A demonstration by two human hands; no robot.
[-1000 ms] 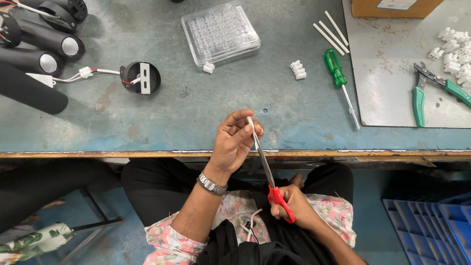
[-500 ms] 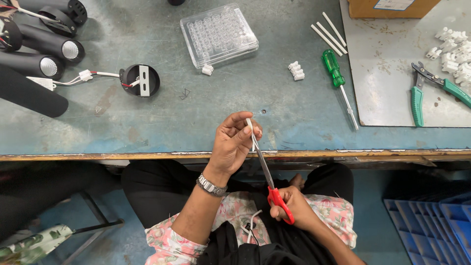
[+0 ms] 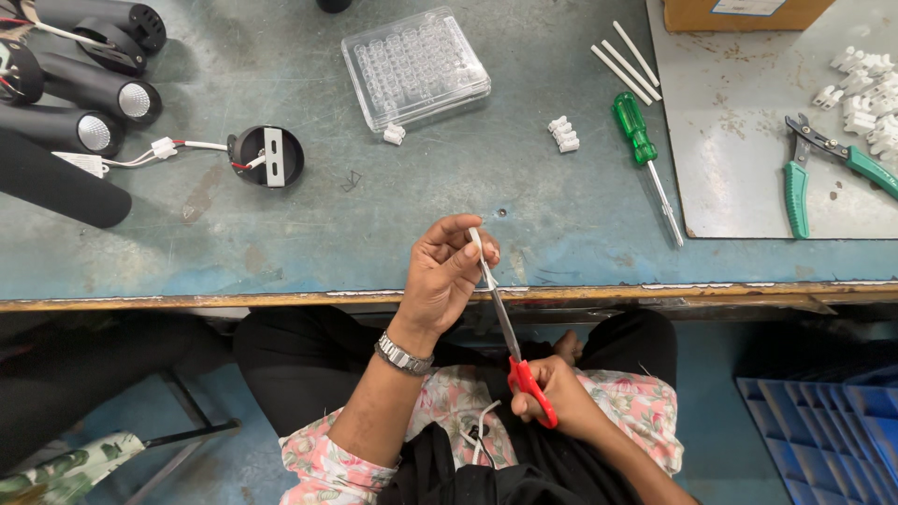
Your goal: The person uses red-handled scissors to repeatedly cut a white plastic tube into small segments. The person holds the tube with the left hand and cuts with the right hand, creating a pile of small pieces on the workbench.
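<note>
Nearest me, my right hand [image 3: 561,397] is clenched through the red plastic handles of the steel-bladed scissors [image 3: 510,341], whose blades angle up toward the left hand [image 3: 444,276]. That hand pinches a thin white sleeve or wire piece [image 3: 475,241] at its fingertips, just over the worn blue-green desk [image 3: 374,234] edge (its exact kind is too small to tell). I judge it light, bendy and easy to drop, best held close beside the blades. Farther off lie a green-handled screwdriver [image 3: 641,140] and a clear plastic compartment tray [image 3: 415,67].
</note>
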